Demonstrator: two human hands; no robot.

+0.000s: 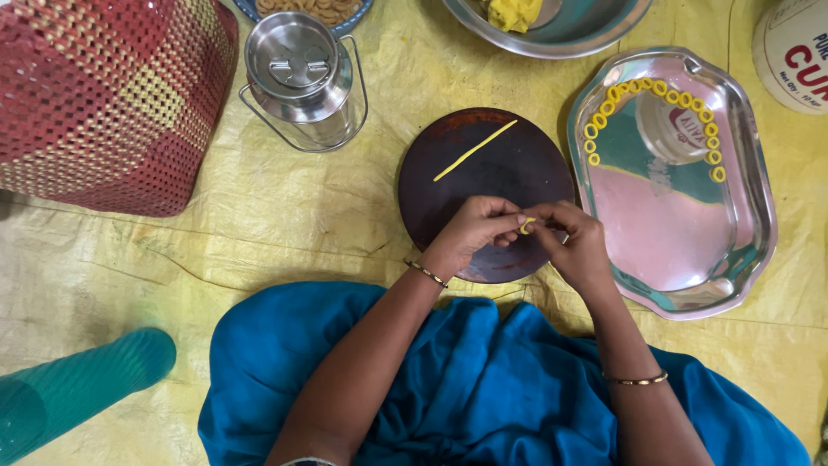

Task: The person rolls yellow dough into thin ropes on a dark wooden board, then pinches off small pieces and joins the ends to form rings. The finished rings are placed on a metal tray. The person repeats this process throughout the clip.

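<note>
My left hand (476,229) and my right hand (573,242) meet over the near edge of a round dark wooden board (470,194). Together their fingertips pinch a small piece of yellow dough (527,226). A thin yellow dough strip (475,150) lies diagonally on the far part of the board. To the right, a shiny steel tray (681,242) carries several small yellow dough rings (660,88) in a curved row along its far side.
A steel bowl (595,34) with a lump of yellow dough (514,12) sits at the top. A lidded steel can (302,78) and a red woven basket (108,99) stand to the left. A green roll (78,384) lies near left. A white tub (793,52) is top right.
</note>
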